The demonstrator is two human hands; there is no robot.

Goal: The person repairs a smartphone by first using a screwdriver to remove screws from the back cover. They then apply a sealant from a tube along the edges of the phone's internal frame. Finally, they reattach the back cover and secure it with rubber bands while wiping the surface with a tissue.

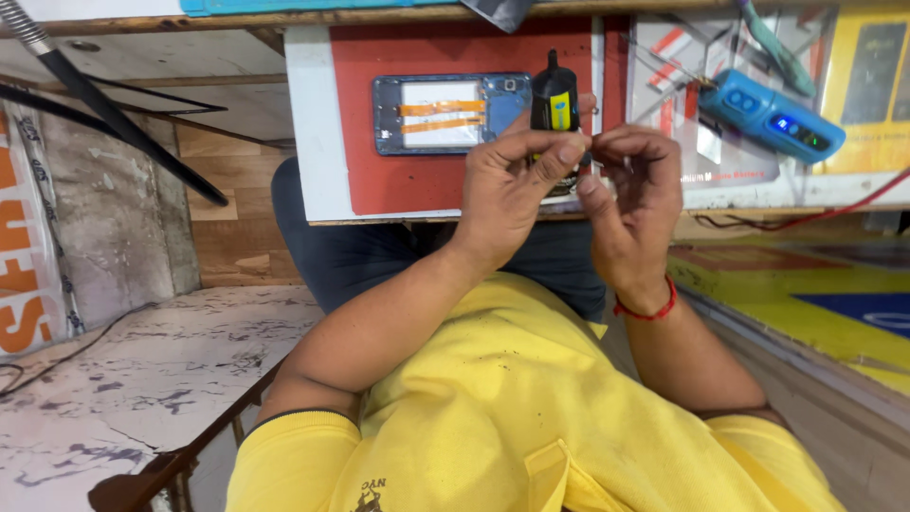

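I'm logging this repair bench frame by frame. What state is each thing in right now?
Phone: back off, lying flat on the red mat.
Black bottle: upright, cap on.
Blue device: light on.
Left hand: fingertips pinched together.
Right hand: fingertips pinched, meeting the left.

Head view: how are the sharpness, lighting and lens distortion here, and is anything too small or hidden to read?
Head view: evenly lit, no harsh shadows; the phone frame and bottle are sharp; the left hand and right hand are clear, but whatever the fingertips pinch is too small to tell; wide-angle lens bends the bench edge; faint glare on the glossy cards at upper right.
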